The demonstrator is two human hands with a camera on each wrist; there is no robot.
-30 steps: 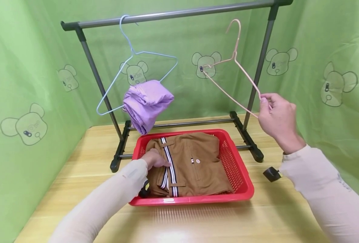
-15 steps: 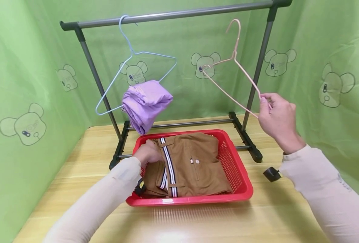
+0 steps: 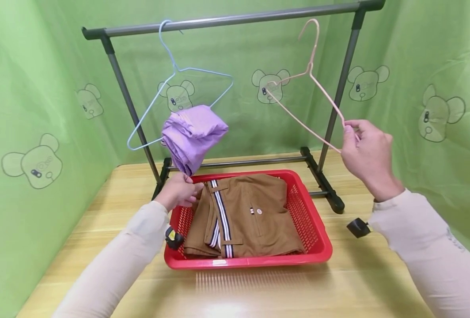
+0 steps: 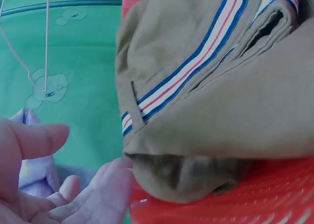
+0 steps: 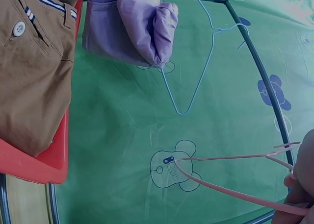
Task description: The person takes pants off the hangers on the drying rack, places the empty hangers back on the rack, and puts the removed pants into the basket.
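Observation:
Brown trousers [image 3: 272, 207] with a striped waistband lie folded in a red basket [image 3: 255, 263]. My left hand [image 3: 178, 191] is over the basket's back left corner, thumb apart and fingers extended. In the left wrist view its fingertips come right at the folded edge of the trousers, with nothing between thumb and fingers. My right hand [image 3: 367, 154] pinches the lower right corner of a pink hanger [image 5: 240, 195] and holds it up, its hook just below the rack's bar. The hanger carries no garment.
A dark metal rack [image 3: 235, 20] stands behind the basket. From its bar hangs a blue hanger [image 3: 150, 107] with a folded purple garment [image 3: 195, 132], low above the basket's back left. Green curtains [image 3: 32, 110] enclose the wooden table [image 3: 100, 225].
My left hand has moved from the trousers' waistband leftward and back to the basket's corner, its fingers now spread off the cloth. The pink hanger has risen slightly with my right hand.

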